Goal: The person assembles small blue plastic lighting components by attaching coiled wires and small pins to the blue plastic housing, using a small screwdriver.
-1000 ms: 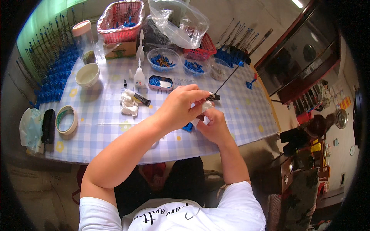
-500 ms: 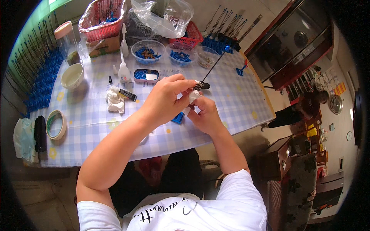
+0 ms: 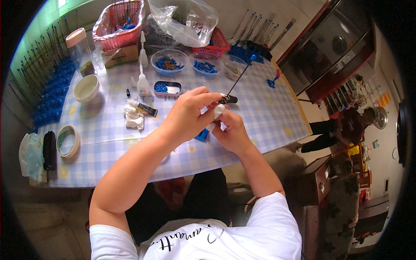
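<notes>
Over the last second the view has tipped and slid, so the bench and its clutter sit a little differently in frame. The hands have barely shifted: the left hand stays closed over the rod's black grip, the right hand stays just beneath it around a small white piece. The rod's blue tip now points more steeply up and away.

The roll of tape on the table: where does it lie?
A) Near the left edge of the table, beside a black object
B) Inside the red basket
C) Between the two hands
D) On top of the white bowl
A: the roll of tape lies flat on the checked tablecloth near the left edge, next to a black object, far from the left hand and the right hand.
</notes>
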Tool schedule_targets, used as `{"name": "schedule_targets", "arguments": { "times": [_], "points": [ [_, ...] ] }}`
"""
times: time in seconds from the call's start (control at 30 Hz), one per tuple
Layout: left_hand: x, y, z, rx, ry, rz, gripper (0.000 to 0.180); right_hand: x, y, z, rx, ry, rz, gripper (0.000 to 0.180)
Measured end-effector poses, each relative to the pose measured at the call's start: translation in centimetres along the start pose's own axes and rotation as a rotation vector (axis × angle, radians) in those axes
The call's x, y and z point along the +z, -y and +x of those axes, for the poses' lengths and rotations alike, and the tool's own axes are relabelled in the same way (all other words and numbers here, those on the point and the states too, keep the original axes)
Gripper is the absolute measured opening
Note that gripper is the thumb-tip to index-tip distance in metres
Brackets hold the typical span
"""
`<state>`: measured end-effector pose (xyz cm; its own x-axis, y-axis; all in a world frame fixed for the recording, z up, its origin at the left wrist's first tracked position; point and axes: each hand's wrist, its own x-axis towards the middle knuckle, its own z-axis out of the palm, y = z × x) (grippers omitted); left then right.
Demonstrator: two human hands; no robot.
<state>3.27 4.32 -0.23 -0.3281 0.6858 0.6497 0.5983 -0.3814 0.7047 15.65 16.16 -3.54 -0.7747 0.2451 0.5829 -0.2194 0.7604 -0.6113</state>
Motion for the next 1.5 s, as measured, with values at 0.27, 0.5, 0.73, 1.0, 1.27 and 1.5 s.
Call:
{"name": "schedule_targets", "arguments": {
  "times": [0.27,0.5,0.73,1.0,1.27,1.5],
  "points": [
    [-0.1,-0.1,0.0,-0.023,0.010,-0.001,0.027,-0.5,0.2,0.0,-0.040,0.027,-0.079,0.021],
    [-0.1,0.1,0.0,-0.054,0.014,-0.070,0.030,-1.2,1.4,0.5,0.035,0.012,0.056,0.021],
    [0.1,0.4,-0.1,-0.005,-0.003,-0.041,0.030,-1.4,1.4,0.4,0.070,0.001,0.077,0.019],
    [0.2,0.3,-0.1,-0.005,-0.011,-0.064,0.026,-1.4,0.6,0.1,0.119,-0.138,0.199,0.014],
    [0.1,0.4,-0.2,0.022,-0.010,-0.070,0.025,-1.4,0.4,0.1,0.060,-0.091,0.182,0.013],
    [0.2,-0.1,-0.2,0.020,-0.015,-0.061,0.024,-1.7,0.8,0.1,0.052,-0.146,0.146,0.014]
  ]
}}
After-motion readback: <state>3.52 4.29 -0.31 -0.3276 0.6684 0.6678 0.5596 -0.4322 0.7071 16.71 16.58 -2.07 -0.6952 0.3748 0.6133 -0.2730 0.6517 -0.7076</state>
